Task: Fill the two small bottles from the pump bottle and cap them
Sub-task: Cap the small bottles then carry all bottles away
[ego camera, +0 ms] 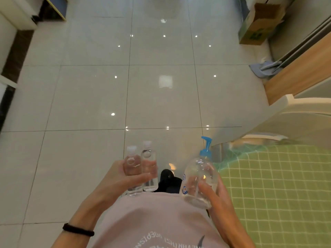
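My left hand [119, 178] grips two small clear bottles side by side, one on the left [132, 162] and one on the right [149, 158]. Both stand upright, carry pale caps and hold clear liquid. My right hand [213, 194] holds the larger clear pump bottle [198, 176] by its lower body; its blue pump head [206, 145] points up and left. The pump bottle looks almost without liquid. All three bottles hang in the air in front of my waist, above the tiled floor.
Glossy pale floor tiles [161, 95] stretch ahead. A table with a green checked cloth [279, 185] stands at the right. Beyond it are a white chair or cabinet edge [293, 108], a wooden frame, a blue cloth [259, 68] and a cardboard box [259, 24].
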{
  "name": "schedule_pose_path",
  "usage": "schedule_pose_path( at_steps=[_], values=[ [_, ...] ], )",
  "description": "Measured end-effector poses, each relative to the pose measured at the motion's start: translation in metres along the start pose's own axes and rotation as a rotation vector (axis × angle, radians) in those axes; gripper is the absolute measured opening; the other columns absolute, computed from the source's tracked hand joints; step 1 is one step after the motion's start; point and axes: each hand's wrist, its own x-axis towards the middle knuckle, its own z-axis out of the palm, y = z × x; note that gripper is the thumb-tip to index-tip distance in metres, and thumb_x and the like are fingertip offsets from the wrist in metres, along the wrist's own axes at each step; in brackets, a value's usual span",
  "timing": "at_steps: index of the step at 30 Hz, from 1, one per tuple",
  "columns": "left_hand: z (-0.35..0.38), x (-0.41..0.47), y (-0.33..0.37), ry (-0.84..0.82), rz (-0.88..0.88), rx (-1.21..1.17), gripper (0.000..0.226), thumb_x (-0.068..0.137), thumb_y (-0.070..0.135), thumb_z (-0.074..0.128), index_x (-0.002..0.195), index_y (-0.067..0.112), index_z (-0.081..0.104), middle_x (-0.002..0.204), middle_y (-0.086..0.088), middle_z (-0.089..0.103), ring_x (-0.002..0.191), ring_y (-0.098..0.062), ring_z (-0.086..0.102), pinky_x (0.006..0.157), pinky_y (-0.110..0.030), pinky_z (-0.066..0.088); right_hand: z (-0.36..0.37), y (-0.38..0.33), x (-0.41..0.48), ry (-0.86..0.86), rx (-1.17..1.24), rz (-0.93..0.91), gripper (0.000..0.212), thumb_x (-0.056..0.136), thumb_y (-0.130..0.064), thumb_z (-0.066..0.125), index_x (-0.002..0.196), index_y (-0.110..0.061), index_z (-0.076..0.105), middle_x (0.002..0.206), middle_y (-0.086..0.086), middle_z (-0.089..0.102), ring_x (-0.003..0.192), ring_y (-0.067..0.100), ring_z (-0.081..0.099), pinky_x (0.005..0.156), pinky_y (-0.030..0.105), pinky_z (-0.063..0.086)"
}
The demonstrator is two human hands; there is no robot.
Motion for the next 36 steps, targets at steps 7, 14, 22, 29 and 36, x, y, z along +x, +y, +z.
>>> schedule_pose_path(
  at_steps=[7,14,22,29,36],
  values=[
    [-0.001,0.057,0.051,-0.010,-0.005,-0.002,0.049,0.068,0.029,0.093,0.115,0.020,0.081,0.117,-0.009,0.081,0.111,-0.025,0.078,0.086,-0.024,0.062,-0.016,-0.041,0.057,0.027,-0.007,0.013,0.083,0.054,-0.078,0.090,0.129,-0.064,0.059,0.125,-0.003,0.079,0.116,0.019,0.076,0.105,0.059,0.054],
    [-0.015,0.146,0.109,-0.070,-0.024,0.046,0.053,0.065,0.029,0.093,0.115,0.019,0.081,0.118,-0.011,0.081,0.113,-0.027,0.077,0.092,-0.030,0.063,-0.006,-0.085,0.133,0.101,0.047,0.015,0.085,0.048,-0.081,0.090,0.126,-0.072,0.056,0.133,-0.009,0.074,0.119,0.013,0.073,0.100,0.047,0.057],
    [-0.032,0.264,0.203,-0.253,-0.031,0.134,0.045,0.069,0.015,0.089,0.112,0.009,0.081,0.113,-0.015,0.081,0.110,-0.030,0.078,0.089,-0.027,0.062,0.018,-0.140,0.215,0.259,0.244,-0.018,0.083,0.060,-0.064,0.095,0.135,-0.058,0.062,0.135,-0.002,0.074,0.125,0.025,0.072,0.116,0.062,0.045],
    [-0.005,0.360,0.288,-0.459,-0.010,0.278,0.044,0.071,0.021,0.091,0.112,0.008,0.080,0.111,-0.016,0.081,0.110,-0.027,0.078,0.101,-0.039,0.060,0.020,-0.183,0.260,0.395,0.316,-0.026,0.080,0.060,-0.072,0.092,0.133,-0.056,0.064,0.126,0.008,0.079,0.119,0.025,0.075,0.114,0.061,0.046],
    [0.066,0.441,0.342,-0.651,-0.061,0.453,0.036,0.075,0.026,0.088,0.109,0.019,0.084,0.112,-0.008,0.082,0.113,-0.028,0.077,0.100,-0.039,0.059,-0.018,-0.220,0.306,0.531,0.380,-0.086,0.084,0.059,-0.072,0.093,0.136,-0.055,0.063,0.140,-0.005,0.071,0.126,0.026,0.071,0.112,0.062,0.049]
  ],
)
